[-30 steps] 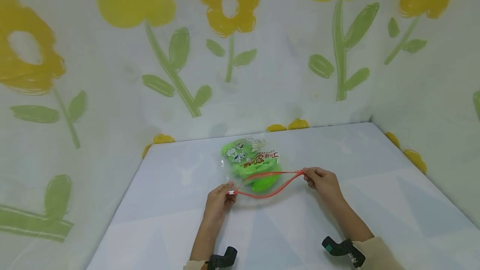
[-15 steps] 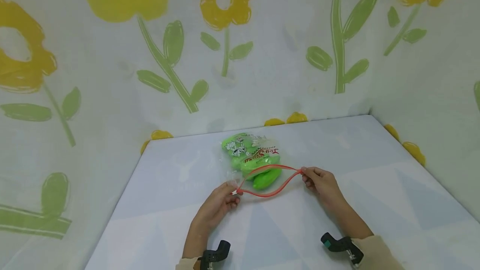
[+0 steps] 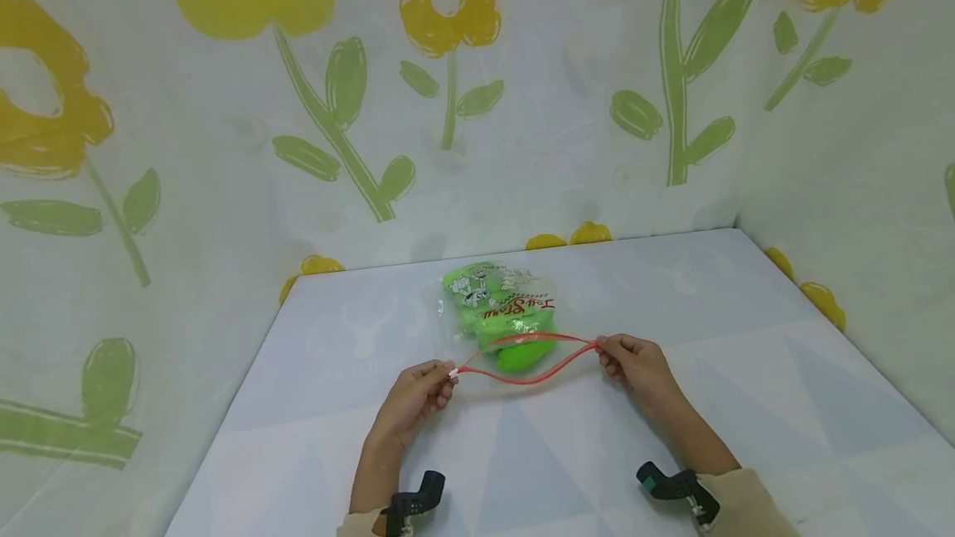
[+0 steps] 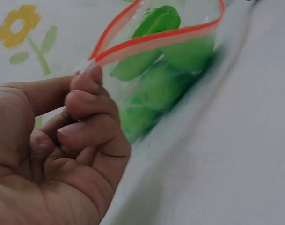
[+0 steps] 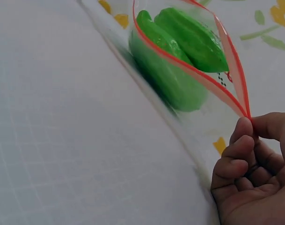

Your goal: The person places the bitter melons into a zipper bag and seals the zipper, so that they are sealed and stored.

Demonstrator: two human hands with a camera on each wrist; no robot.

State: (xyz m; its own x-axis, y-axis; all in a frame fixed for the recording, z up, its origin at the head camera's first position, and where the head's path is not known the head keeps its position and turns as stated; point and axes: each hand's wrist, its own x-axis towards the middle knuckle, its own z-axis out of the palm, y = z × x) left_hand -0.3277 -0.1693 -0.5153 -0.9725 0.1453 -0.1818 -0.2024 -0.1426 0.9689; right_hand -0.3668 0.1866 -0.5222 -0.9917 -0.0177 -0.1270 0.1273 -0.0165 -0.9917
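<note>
A clear zip bag (image 3: 533, 302) with printed cartoon figures and red lettering lies on the table, its red-edged mouth facing me and gaping. Several bright green, elongated vegetable-shaped pieces (image 4: 156, 86) are inside it, smooth and rounded. At the left end of the mouth, my left hand (image 3: 413, 403) pinches the corner by the white slider (image 3: 453, 373) between thumb and fingers. My right hand (image 3: 636, 361) pinches the opposite corner of the red zip strip (image 5: 217, 89). Between the hands the two red edges bow apart, and green pieces show through the gap in both wrist views.
The white table (image 3: 358, 471) has a pale blue triangle pattern. Behind and beside it stand white cloth walls (image 3: 552, 181) with yellow flowers. A black wrist mount (image 3: 414, 500) sits on the left forearm, another mount (image 3: 679, 494) on the right.
My left hand first shifts its hold at the slider end, then moves left, drawing the bag's mouth longer. My right hand stays nearly in place. The head view has tilted slightly down.
</note>
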